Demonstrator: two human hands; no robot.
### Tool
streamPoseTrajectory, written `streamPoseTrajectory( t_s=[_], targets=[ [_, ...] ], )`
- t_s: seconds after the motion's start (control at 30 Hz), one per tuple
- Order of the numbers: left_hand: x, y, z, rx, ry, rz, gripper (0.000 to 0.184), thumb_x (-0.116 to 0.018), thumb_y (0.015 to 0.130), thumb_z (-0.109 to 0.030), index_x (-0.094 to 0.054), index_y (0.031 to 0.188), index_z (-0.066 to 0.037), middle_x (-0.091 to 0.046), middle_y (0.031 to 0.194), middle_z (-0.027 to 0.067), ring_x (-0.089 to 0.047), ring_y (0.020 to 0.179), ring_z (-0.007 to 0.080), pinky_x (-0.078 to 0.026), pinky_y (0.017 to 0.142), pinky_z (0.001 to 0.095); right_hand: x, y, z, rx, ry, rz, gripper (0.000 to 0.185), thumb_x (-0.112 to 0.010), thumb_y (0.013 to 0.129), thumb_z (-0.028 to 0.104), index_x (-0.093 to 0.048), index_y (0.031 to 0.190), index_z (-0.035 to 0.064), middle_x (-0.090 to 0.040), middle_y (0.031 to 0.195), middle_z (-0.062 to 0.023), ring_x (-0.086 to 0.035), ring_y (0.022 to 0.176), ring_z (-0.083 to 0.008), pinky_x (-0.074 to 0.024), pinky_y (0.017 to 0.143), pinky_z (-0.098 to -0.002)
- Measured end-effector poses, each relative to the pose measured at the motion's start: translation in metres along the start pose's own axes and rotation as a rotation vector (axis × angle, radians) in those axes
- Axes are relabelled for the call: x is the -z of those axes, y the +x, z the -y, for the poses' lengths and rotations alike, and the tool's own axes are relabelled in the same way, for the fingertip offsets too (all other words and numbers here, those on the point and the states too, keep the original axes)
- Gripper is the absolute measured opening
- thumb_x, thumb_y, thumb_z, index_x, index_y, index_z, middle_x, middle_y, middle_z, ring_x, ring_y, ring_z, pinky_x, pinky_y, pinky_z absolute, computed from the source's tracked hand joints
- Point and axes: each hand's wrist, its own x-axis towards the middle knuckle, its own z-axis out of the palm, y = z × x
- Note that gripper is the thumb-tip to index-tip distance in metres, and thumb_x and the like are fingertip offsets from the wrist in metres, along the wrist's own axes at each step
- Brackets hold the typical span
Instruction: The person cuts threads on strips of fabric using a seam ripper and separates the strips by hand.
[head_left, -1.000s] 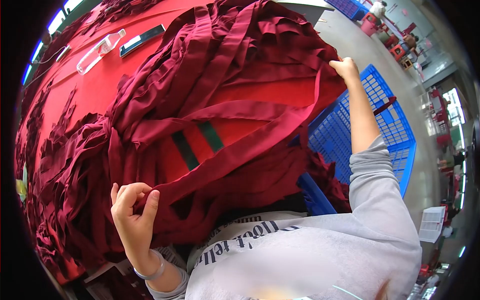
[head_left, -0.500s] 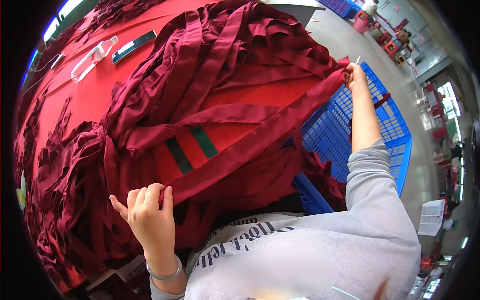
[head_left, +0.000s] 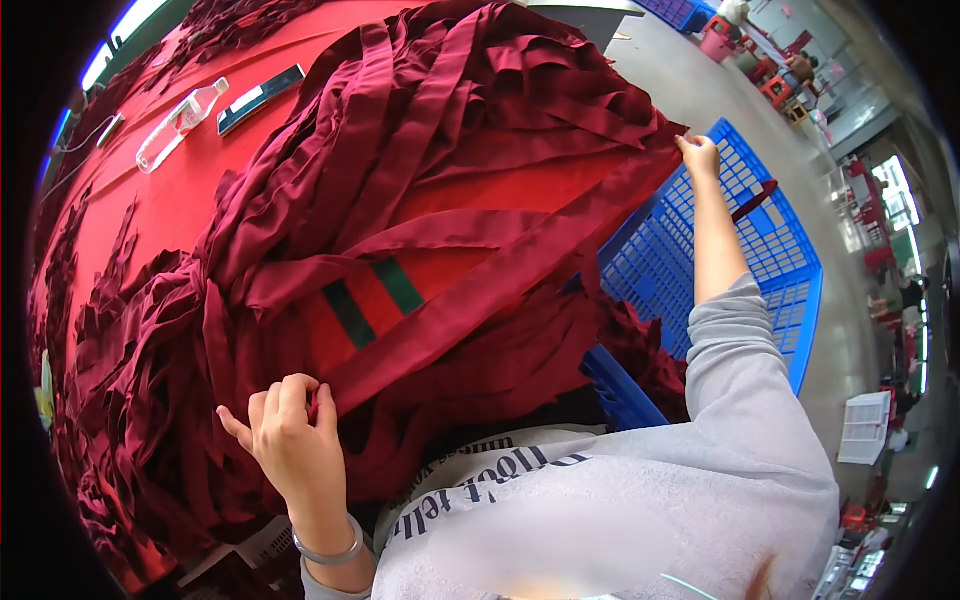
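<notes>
A long dark red fabric strip [head_left: 490,275] is stretched diagonally between my two hands. My left hand [head_left: 295,435] pinches its lower end between thumb and fingers, with the little finger sticking out. At the upper right, my right hand [head_left: 700,156] pinches the other end, close to the edge of the heap. A large heap of dark red strips [head_left: 400,130] lies around and behind the held strip, on a red surface [head_left: 240,150]. Two dark green bands [head_left: 398,286] show on the red surface under the strip.
Beside the red surface on the right stands a blue plastic basket [head_left: 780,250], with dark red fabric near its lower edge. A clear bottle [head_left: 180,125] and a dark phone-like object [head_left: 260,100] lie at the upper left. People and red stools are in the far background.
The strip, slack and curved a second ago, is now drawn out flat between my hands. My left hand has shifted right, and my right hand moved outward, then slightly back.
</notes>
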Motion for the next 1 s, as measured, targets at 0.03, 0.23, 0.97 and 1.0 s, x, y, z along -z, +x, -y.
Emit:
streamPoseTrajectory(
  t_s=[0.03, 0.23, 0.97, 1.0],
  targets=[
    [0.001, -0.001, -0.001, -0.003, 0.011, -0.013, 0.011, -0.074, 0.080, -0.014, -0.066, 0.088, -0.015, -0.065, 0.092, -0.0033, -0.060, 0.094, 0.0191, -0.017, 0.118, 0.0583, 0.006, -0.001, 0.006, -0.028, 0.027, -0.024, 0.046, -0.072, 0.085, 0.038, -0.069, 0.113, 0.0027, -0.072, 0.105, -0.0205, -0.070, 0.100, -0.0310, -0.0537, 0.083, -0.0391],
    [0.005, -0.021, -0.034, -0.317, -0.078, -0.248, 0.027, -0.073, 0.081, -0.021, -0.069, 0.106, -0.015, -0.062, 0.121, 0.0014, -0.057, 0.117, 0.0250, -0.017, 0.118, 0.0535, 0.105, -0.078, 0.135, -0.073, 0.587, 0.276, 0.035, -0.058, 0.099, 0.034, -0.065, 0.111, 0.0019, -0.071, 0.088, -0.0145, -0.069, 0.087, -0.0246, -0.0538, 0.077, -0.0364],
    [-0.046, -0.016, -0.040, -0.382, -0.243, -0.114, 0.053, -0.076, 0.072, -0.017, -0.066, 0.125, -0.020, -0.057, 0.125, 0.0044, -0.053, 0.104, 0.0239, -0.041, 0.092, 0.0409, 0.197, -0.361, 0.229, 1.097, 0.445, 0.759, 0.036, -0.068, 0.079, 0.006, -0.068, 0.115, 0.0015, -0.055, 0.071, -0.0064, -0.059, 0.054, -0.0213, -0.0464, 0.048, -0.0332],
    [-0.046, -0.016, -0.039, -0.387, -0.243, -0.107, 0.053, -0.076, 0.072, -0.017, -0.067, 0.124, -0.020, -0.057, 0.125, 0.0042, -0.053, 0.105, 0.0237, -0.041, 0.092, 0.0408, 0.194, -0.362, 0.231, 1.073, 0.455, 0.732, 0.035, -0.068, 0.079, 0.005, -0.068, 0.114, 0.0010, -0.055, 0.071, -0.0069, -0.059, 0.054, -0.0216, -0.0466, 0.048, -0.0334]
  ],
)
